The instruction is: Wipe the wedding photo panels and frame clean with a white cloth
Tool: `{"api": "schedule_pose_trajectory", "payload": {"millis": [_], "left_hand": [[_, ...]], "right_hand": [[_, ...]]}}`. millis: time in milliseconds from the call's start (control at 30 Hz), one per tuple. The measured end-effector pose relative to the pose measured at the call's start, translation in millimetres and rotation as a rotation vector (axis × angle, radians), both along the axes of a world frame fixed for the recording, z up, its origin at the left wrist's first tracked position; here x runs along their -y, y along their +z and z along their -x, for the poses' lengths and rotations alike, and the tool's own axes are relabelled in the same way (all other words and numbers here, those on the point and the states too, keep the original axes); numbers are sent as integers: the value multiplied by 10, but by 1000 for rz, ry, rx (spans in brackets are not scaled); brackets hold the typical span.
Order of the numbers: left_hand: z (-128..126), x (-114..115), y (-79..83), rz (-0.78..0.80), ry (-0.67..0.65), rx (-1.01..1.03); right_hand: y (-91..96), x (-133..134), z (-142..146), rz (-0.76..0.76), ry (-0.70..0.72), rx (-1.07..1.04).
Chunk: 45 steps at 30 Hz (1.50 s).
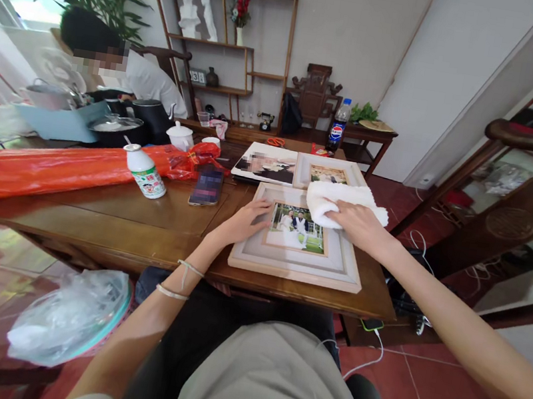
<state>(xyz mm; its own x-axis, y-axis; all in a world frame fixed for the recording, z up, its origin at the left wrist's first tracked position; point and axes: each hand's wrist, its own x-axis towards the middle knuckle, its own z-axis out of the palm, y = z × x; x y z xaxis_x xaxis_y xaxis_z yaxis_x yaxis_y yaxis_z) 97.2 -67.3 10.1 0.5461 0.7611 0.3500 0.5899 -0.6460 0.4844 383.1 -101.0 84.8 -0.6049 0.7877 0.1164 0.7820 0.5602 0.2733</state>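
A white picture frame (pixel 296 269) with a photo of two people lies flat at the table's near edge. My left hand (pixel 249 219) rests on its left side, fingers stretched out over the border. With my right hand (pixel 355 221) I grip a white fluffy cloth (pixel 342 198), which lies across the frame's upper right corner. The cloth partly covers a second picture frame (pixel 358 172) just behind. To the left of that one is a photo album or panel (pixel 266 163) with a picture on it.
A phone (pixel 206 187), a white bottle (pixel 146 172) and a long red plastic-wrapped roll (pixel 59 168) lie or stand to the left. A cola bottle (pixel 339 127) stands at the back. Another person (pixel 150 83) sits at far left. A bag-lined bin (pixel 76 318) is below.
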Motion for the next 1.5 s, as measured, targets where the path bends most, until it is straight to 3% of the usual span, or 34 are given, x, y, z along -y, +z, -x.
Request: {"api": "schedule_pose_trajectory", "payload": {"millis": [133,367,467,567,833,967,1100,1300,1400,1500], "left_hand": [[2,-11,-15,-4,2,6],[2,-27,-37,-24,-2,-3],[2,-29,-40,-34,0,-11],[4,-28,-30,-35,-3,-15],[12,-22,-3,-5,-14,-21],[14,-31,-19,-13,-17,-12],[9,-40,-33,-21,-16,-18],[6,-52,-50,-40,-9,-25],[9,-50,-51,-41,-13,-27],[11,-39,-39,-39,-14,-22]], "right_hand": [[-105,-93,-1,71,52,-53],[-34,718,389,192,139,-90],[-61,895,471,181,171,-125],[-161,745,432,123,126,-149],[-257,-253,174,-128,-72,-130],[-231,-402,226,-70,-68,-88],[-169,-113,308,82,31,-82],[58,698,370,342,141,-118],[40,831,349,309,151,-129],[-85,627,223,155,125,-115]]}}
